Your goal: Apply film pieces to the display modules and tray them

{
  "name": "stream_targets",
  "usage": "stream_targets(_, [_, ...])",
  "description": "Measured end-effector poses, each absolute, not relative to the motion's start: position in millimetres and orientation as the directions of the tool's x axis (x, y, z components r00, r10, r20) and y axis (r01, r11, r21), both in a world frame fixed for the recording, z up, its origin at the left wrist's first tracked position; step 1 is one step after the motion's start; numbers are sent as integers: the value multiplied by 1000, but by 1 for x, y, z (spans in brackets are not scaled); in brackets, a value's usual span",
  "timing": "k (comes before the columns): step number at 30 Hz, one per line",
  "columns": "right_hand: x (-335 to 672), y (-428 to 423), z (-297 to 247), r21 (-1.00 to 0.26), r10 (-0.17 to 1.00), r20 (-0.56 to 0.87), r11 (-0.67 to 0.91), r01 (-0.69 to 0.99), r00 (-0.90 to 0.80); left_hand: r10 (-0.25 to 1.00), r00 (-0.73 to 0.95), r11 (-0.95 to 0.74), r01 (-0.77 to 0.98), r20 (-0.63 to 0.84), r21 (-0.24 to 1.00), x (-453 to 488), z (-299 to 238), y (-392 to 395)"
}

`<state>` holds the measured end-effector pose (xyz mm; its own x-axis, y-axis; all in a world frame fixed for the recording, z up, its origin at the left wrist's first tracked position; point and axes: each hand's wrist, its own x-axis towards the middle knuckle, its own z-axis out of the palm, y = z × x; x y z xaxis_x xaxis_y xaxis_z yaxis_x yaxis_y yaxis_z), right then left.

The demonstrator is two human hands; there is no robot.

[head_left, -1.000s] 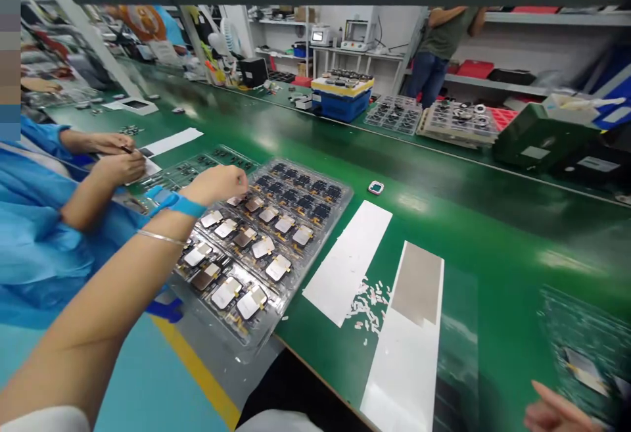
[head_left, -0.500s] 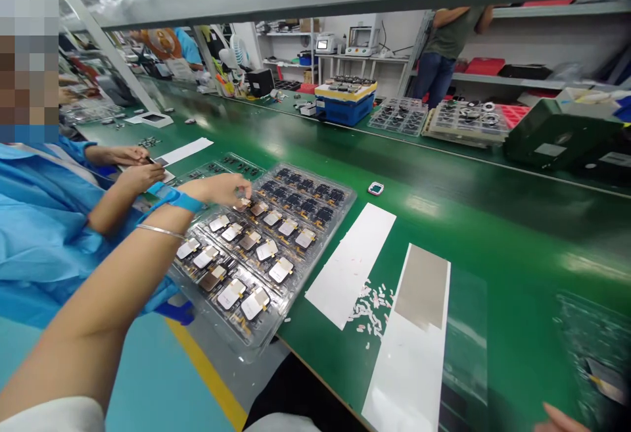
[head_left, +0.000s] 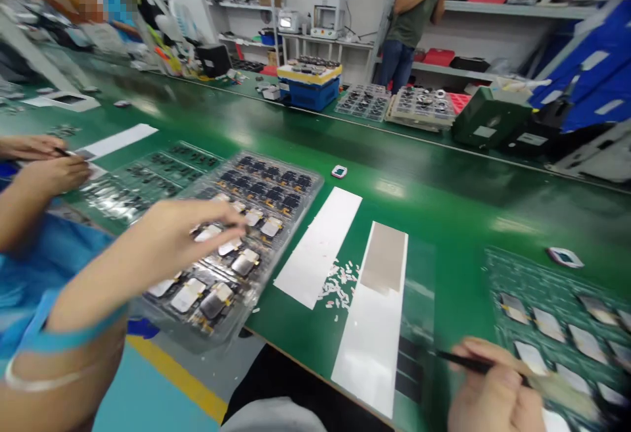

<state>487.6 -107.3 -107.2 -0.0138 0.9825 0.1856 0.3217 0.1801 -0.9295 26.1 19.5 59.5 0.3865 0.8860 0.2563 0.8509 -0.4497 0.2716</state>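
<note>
My left hand point(head_left: 197, 225), with a blue strap on its wrist, hovers over a clear plastic tray point(head_left: 290, 218) at the left. Its thumb and fingers are apart, slightly blurred, with nothing visible between them. In the tray are rows of silver rectangular parts point(head_left: 189, 294) with yellow tabs, and rows of black parts point(head_left: 256, 190) at the far end. At the lower right, my right hand point(head_left: 493, 386) is closed around slim black tweezers point(head_left: 463, 360), their tip pointing left. Beside it, a second clear tray point(head_left: 513, 274) holds more silver rectangular parts point(head_left: 548, 324).
White strips point(head_left: 323, 241) lie on the green bench, with small paper scraps point(head_left: 339, 287) scattered between them. Small rounded frames point(head_left: 339, 171) lie farther back. A co-worker's hands point(head_left: 59, 162) work at the left. A blue box point(head_left: 310, 93) stands behind.
The view has swung right. My left hand has shifted nearer over the tray, its fingers parted. My right hand has come further into view with the black tweezers.
</note>
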Motion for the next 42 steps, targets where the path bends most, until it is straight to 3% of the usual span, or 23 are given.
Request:
stream_targets(2, [459, -103, -84, -932, 987, 160, 145, 331, 19, 802, 483, -595, 691, 350, 410, 60, 46, -12])
stream_targets(4, [434, -97, -69, -935, 989, 137, 111, 336, 56, 754, 573, -634, 508, 320, 583, 93, 29, -37])
stream_targets(6, [415, -94, -63, -936, 976, 161, 104, 335, 147, 733, 636, -578, 392, 243, 716, 125, 10, -50])
stream_targets(9, [399, -100, -69, -943, 865, 236, 93, 320, 444, 709, 688, -498, 331, 157, 801, 166, -16, -54])
stream_targets(15, [395, -120, -85, -967, 760, 184, 27, 253, 623, 493, 858, -627, 236, 143, 743, 214, -41, -49])
stream_targets(19, [396, -124, -88, -982, 743, 136, 15, 186, 655, 445, 889, -653, 241, 106, 718, 223, -46, -45])
stream_targets(33, [393, -123, -85, -989, 736, 65, -44, 143, 674, 458, 884, -617, 241, 93, 749, 224, -52, -44])
stream_targets(37, [393, -124, -80, -994, 669, 67, -24, 111, 741, 464, 880, -596, 223, 104, 772, 223, -51, -44])
stream_targets(39, [393, -126, -77, -999, 605, 43, 16, 41, 795, 502, 854, -565, 202, 139, 800, 221, -50, -44])
stream_targets(42, [387, -129, -70, -978, 588, -117, 70, -195, 800, 663, 713, -487, 179, 228, 855, 218, -50, -44])
